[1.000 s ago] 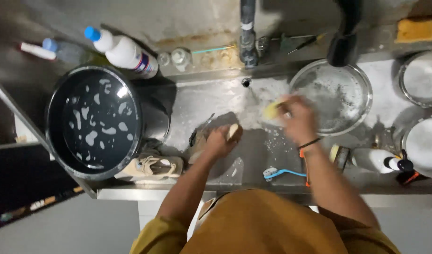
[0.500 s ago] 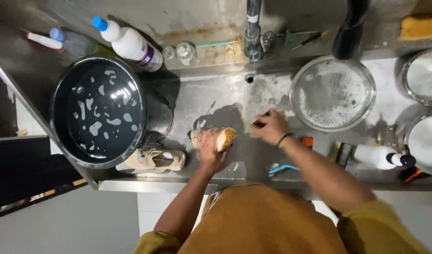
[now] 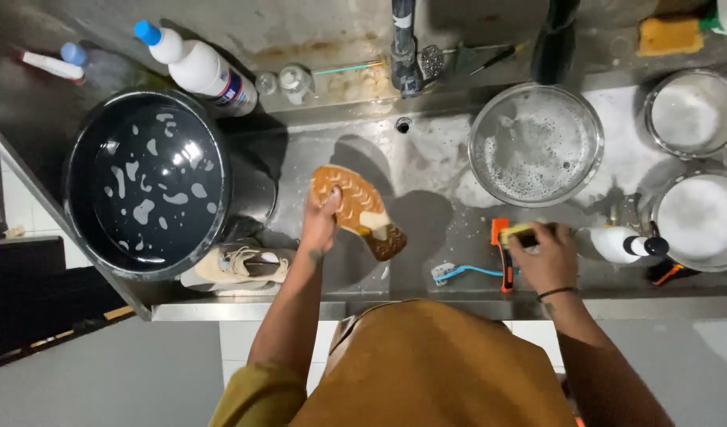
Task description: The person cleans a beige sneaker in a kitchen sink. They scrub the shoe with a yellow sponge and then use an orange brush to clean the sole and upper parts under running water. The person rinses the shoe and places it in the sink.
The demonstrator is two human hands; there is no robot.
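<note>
Left hand point(image 3: 320, 225) clamped on a brown-soled shoe point(image 3: 357, 209), sole up, long axis running diagonally from upper left to lower right in the steel sink point(image 3: 427, 158). Right hand point(image 3: 541, 253), well apart to the right, closed over a yellow sponge point(image 3: 515, 232) beside an orange-handled brush point(image 3: 500, 253).

My one camera sits on my head and looks straight down, at about arm's reach, onto the steel sink point(image 3: 427, 158), taking in both forearms and my lap below.

Sink floor point(image 3: 427, 170) open mid; black tub point(image 3: 146, 182) blocks left, bowl point(image 3: 535, 146) right.
</note>
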